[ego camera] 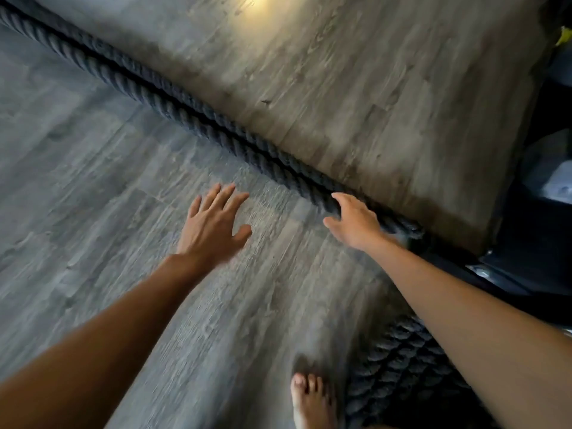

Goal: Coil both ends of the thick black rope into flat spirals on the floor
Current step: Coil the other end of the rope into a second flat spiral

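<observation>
A thick black twisted rope (173, 97) lies doubled on the grey wood floor, two strands side by side running from the upper left down to the right. My right hand (356, 221) rests on the near strand with its fingers curled over it, not clearly closed around it. My left hand (213, 224) hovers flat above the bare floor to the left of the rope, fingers spread and holding nothing. Under my right forearm, at the lower right, several turns of the rope (399, 363) lie packed together in a coil, partly hidden by the arm.
My bare foot (309, 400) stands on the floor just left of the coiled rope. Dark equipment (544, 212) lines the right edge, with something yellow (563, 37) at the top right. A bright light patch (263, 4) shines on the floor at the top.
</observation>
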